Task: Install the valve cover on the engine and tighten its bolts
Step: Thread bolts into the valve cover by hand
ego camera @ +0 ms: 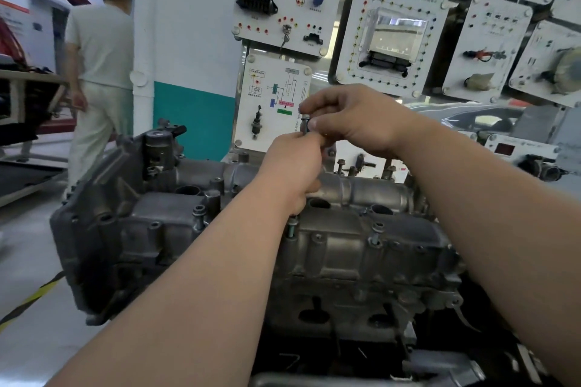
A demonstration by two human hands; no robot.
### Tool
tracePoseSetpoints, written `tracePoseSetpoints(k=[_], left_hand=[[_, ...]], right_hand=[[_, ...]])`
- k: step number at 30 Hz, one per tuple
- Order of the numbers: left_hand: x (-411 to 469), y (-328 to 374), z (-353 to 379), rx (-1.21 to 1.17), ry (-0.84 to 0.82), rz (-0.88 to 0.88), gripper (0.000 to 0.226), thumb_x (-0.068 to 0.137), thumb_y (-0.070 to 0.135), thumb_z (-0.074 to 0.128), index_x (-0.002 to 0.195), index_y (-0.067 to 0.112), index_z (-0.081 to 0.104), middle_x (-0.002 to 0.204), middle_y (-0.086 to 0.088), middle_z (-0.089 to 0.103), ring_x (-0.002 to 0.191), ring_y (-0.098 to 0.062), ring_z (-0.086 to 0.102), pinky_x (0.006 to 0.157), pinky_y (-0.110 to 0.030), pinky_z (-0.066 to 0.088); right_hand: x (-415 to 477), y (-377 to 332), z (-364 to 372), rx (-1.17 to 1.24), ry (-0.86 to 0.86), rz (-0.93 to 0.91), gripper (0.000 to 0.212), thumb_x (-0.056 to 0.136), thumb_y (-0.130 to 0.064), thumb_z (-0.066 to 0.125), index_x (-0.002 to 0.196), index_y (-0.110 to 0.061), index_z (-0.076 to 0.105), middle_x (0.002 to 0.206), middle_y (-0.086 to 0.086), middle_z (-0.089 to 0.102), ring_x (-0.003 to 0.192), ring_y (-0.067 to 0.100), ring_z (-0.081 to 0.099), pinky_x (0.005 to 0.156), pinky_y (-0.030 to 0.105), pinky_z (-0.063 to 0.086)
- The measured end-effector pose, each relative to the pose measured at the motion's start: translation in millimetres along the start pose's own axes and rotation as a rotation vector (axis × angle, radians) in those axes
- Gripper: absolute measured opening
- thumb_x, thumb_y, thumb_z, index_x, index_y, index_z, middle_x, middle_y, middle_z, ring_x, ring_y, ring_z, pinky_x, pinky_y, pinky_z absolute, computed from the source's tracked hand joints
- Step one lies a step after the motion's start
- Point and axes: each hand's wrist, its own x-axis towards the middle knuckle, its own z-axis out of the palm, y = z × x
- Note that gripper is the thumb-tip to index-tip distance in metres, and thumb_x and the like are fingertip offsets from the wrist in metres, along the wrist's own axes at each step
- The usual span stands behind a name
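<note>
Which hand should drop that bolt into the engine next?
Probably the right hand. Its fingers pinch the bolt near the head, above the engine, so it could lower it tip first. The left hand holds only the bottom tip, which must go into a hole.

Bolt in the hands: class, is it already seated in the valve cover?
No, the bolt is pinched between the left hand and right hand, up above the valve cover.

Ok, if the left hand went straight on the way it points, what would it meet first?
Likely the bolt pinched by the right hand, right at the fingertips of the left hand; contact is unclear.
</note>
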Motion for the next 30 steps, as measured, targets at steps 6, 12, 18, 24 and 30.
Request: tracePoseSetpoints(k=[6,12,18,24,30], left_hand=[[3.0,-1.8,-1.5,-0.061,0.071,0.029,0.016,0.094,0.018,0.046,0.085,0.017,0.060,0.063,0.000,0.053,0.045,-0.011,0.040,0.038,-0.017,0.026],[5.0,-6.2,1.8,0.169,0.067,0.120,0.017,0.086,0.016,0.049,0.069,0.012,0.052,0.053,0.000,0.042,0.045,-0.018,0.034,0.042,-0.022,0.023],[-4.9,-3.8,0.2,0.287,-0.151,0.215,0.038,0.089,0.034,0.053,0.053,0.021,0.057,0.035,0.011,0.042,0.028,-0.005,0.033,0.032,-0.011,0.023],[-6.2,6.3,-2.3,0.146,-0.049,0.109,0.042,0.093,0.037,0.048,0.055,0.023,0.057,0.035,0.012,0.038,0.030,-0.007,0.033,0.036,-0.017,0.024],[18.0,68.6,-43.8,0.513,0.231,0.347,0.035,0.093,0.038,0.040,0.073,0.022,0.064,0.059,0.007,0.053,0.050,-0.011,0.046,0.046,-0.023,0.037]], right_hand=[[27.6,-4.6,-10.4,0.063,0.391,0.003,0.028,0.089,-0.002,0.065,0.115,-0.006,0.057,0.086,0.012,0.068,0.062,0.012,0.065,0.075,0.042,0.059],[45.6,29.1,25.9,-0.159,0.360,0.037,0.031,0.089,-0.006,0.062,0.119,-0.010,0.058,0.091,0.002,0.070,0.079,0.013,0.066,0.072,0.026,0.053],[44.4,32.7,29.9,-0.092,0.331,0.039,0.029,0.088,-0.003,0.063,0.116,-0.006,0.056,0.093,0.002,0.072,0.083,0.009,0.069,0.075,0.015,0.054],[36.7,34.0,34.9,-0.140,0.321,-0.022,0.030,0.090,0.001,0.054,0.120,-0.002,0.056,0.094,0.005,0.067,0.088,0.009,0.066,0.081,0.016,0.051],[34.2,31.6,41.3,-0.181,0.353,-0.043,0.030,0.088,-0.003,0.055,0.118,-0.009,0.057,0.093,0.000,0.069,0.086,0.013,0.066,0.078,0.029,0.055]])
